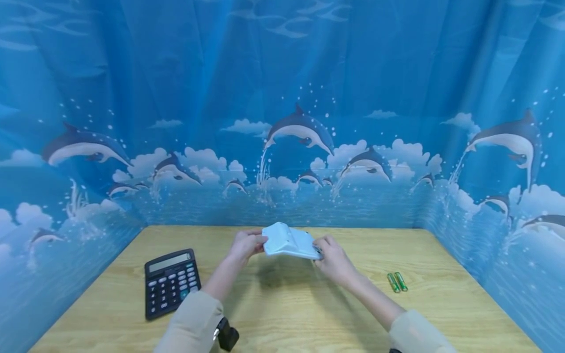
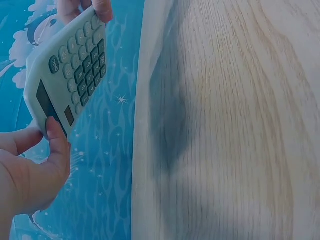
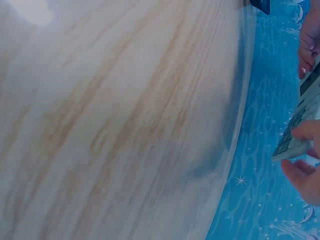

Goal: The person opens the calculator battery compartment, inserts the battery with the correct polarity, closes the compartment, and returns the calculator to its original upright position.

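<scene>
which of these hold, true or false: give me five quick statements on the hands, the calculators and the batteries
1. The left hand and right hand hold the pale calculator above the table. True.
2. The pale calculator's keys face the viewer in the head view. False: its back does; the keys show in the left wrist view.
3. Two green batteries lie side by side. True.
4. The black calculator lies face down. False: it lies face up.
5. The batteries are right of both hands. True.

Smooth plastic calculator, wood-grained tabletop
</scene>
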Action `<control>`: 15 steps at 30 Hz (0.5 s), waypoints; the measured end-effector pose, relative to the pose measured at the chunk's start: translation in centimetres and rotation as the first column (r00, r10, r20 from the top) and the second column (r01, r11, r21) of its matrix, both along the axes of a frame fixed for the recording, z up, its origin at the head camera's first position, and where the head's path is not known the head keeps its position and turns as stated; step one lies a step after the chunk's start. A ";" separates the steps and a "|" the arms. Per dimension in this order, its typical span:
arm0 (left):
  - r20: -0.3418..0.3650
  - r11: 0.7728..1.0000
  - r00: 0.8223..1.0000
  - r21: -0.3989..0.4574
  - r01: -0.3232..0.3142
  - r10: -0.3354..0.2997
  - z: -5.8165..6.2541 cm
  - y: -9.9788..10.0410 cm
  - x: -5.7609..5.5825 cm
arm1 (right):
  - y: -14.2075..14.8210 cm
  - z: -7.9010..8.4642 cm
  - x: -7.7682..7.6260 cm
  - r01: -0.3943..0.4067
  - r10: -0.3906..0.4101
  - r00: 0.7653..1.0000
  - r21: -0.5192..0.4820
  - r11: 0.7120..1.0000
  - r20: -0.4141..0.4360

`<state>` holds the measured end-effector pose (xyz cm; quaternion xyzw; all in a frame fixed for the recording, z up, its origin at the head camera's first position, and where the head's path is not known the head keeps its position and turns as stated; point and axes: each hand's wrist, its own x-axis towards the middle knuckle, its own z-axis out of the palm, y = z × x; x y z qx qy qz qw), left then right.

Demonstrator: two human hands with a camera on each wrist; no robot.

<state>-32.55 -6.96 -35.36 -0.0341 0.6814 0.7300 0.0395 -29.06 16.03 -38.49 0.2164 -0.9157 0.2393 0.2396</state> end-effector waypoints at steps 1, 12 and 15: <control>-0.002 1.000 1.000 0.003 0.001 -0.001 -0.1 0.0 0.0 | -0.1 0.1 0.0 0.016 -0.015 0.998 -0.020 1.000 0.053; -0.022 0.997 0.999 -0.075 0.028 -0.030 -1.0 -0.2 0.1 | 0.3 0.4 0.2 0.057 0.138 0.834 -0.332 0.941 0.534; -0.010 0.987 0.999 -0.156 0.049 -0.051 -1.3 -0.3 0.2 | 0.6 0.5 0.1 0.145 0.126 0.786 -0.379 0.914 0.605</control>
